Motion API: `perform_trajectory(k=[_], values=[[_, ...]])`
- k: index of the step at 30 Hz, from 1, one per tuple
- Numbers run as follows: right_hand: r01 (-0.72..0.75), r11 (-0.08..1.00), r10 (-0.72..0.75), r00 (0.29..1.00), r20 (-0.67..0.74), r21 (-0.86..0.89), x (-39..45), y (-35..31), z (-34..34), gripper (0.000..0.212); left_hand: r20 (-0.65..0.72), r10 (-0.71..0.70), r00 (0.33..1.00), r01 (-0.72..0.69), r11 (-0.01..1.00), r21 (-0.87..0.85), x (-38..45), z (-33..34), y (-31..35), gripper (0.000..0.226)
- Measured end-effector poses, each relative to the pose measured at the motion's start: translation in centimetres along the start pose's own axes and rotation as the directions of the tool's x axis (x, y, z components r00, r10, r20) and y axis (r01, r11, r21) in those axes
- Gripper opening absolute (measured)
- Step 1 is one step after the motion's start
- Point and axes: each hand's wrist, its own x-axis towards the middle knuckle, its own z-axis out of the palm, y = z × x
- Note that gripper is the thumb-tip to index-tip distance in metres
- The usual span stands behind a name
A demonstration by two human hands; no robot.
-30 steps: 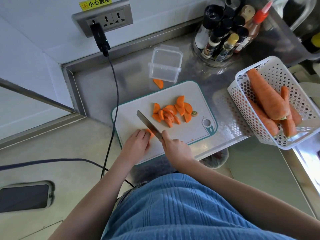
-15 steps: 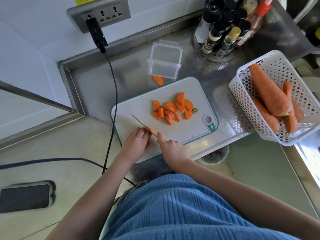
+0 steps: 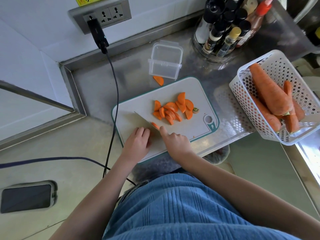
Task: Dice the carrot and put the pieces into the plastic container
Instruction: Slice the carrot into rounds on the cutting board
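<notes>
On the white cutting board (image 3: 190,90) lies a heap of orange half-round carrot slices (image 3: 173,110). My right hand (image 3: 174,142) grips a knife (image 3: 142,119), forefinger along its spine, blade down on the board's near left part. A fresh slice (image 3: 155,125) leans against the blade's right side. My left hand (image 3: 138,144) curls its fingers over the last carrot piece left of the blade; that piece is almost hidden. The clear plastic container (image 3: 165,62) stands behind the board. One slice (image 3: 159,80) lies on the steel counter in front of it.
A white perforated basket (image 3: 270,66) with whole carrots (image 3: 270,90) sits at the right counter edge. A round rack of seasoning bottles (image 3: 225,26) stands at the back. A black plug and cable (image 3: 112,80) run down past the board's left edge. A phone (image 3: 26,198) lies at lower left.
The knife was raised and tilted one second ago; it has come down through the carrot piece and stands low on the board. My left hand shifted a little back along the piece.
</notes>
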Motion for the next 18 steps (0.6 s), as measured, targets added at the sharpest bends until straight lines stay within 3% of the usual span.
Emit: perform_trajectory(k=[6, 9, 18], values=[[0.03, 0.999, -0.03, 0.999, -0.033, 0.018, -1.1, 0.0, -0.2, 0.037, -0.038, 0.07, 0.997, -0.07, 0.997, 0.019, 0.1, 0.4, -0.7, 0.016], [0.061, 0.998, -0.061, 0.998, -0.013, 0.032, -1.4, -0.9, -0.4, 0.037, -0.039, 0.088, 0.995, -0.086, 0.995, 0.059, 0.3, 0.7, -1.0, 0.029], [0.078, 0.997, -0.079, 0.997, 0.026, 0.029, -1.4, -1.4, -0.2, 0.042, -0.213, 0.133, 0.968, -0.123, 0.99, 0.062, -0.7, 1.8, -1.3, 0.015]])
